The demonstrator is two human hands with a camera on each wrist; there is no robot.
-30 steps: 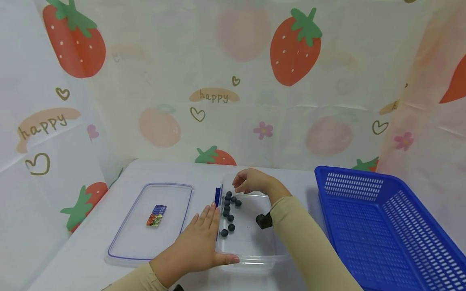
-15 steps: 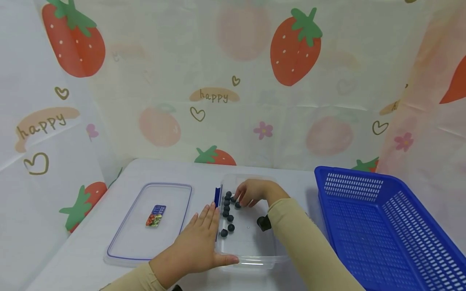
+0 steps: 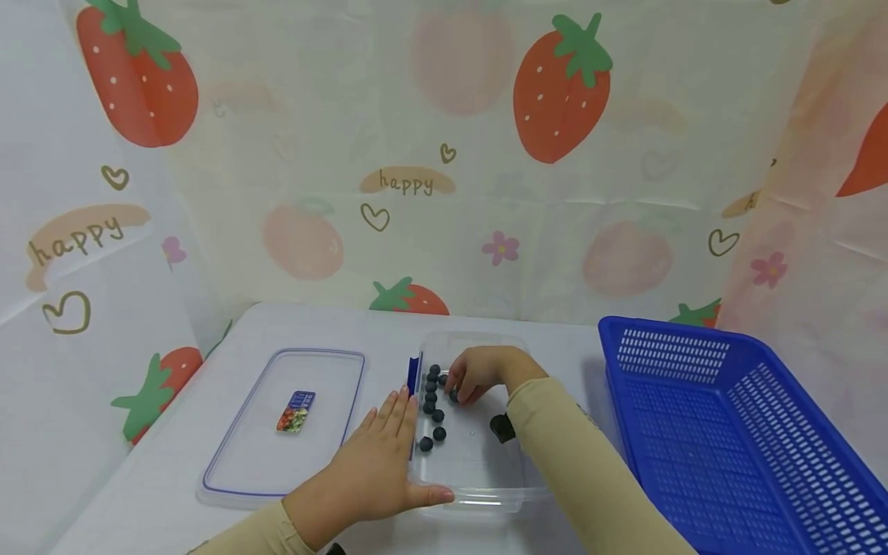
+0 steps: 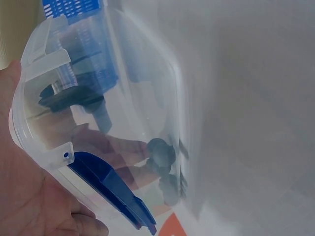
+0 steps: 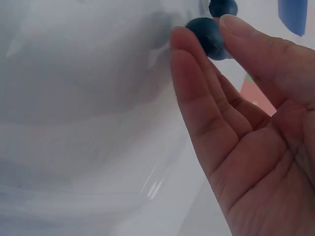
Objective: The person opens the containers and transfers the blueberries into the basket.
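A clear plastic container (image 3: 486, 470) with a blue side latch (image 4: 106, 179) stands in the middle of the table. Several dark round blueberries (image 3: 439, 434) lie in a loose line along its left wall. With straight fingers, my left hand (image 3: 378, 462) rests against that left side, its thumb at the near rim. Inside the container, my right hand (image 3: 482, 370) pinches a blueberry (image 5: 206, 38) between thumb and fingertips, low near the floor. Another blueberry (image 5: 223, 7) sits just beyond it in the right wrist view.
On the left lies a clear lid (image 3: 243, 462) with a blue seal and a printed label (image 3: 296, 411). A blue perforated basket (image 3: 694, 432) stands on the right. Behind the white table hangs a strawberry-print sheet (image 3: 472, 193).
My right hand has come down from above the container's far end to the blueberries and pinches one, drawing it slightly nearer. The left hand stays in place.
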